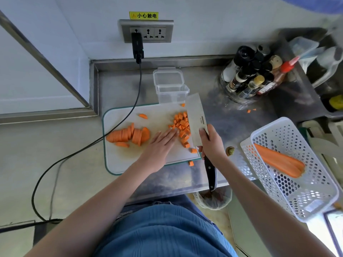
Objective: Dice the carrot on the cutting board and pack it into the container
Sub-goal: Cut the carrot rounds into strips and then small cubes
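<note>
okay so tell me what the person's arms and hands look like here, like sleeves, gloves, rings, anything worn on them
Both arms are bare from the hands up to the frame's edge: no sleeves show. The left hand and right hand wear no gloves, and no ring, watch or bracelet is visible on either hand or wrist. The fingernails look short and unpainted. Below the arms the person wears a blue ribbed garment.

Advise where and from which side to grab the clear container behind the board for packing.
Grip the clear container across its two long side walls near the open rim, probably coming from above and the left. It stands upright and looks empty, its lid is propped behind it, and the cleaver blade crowds its right front corner. Fingers clear the cutting board edge that way.
</note>
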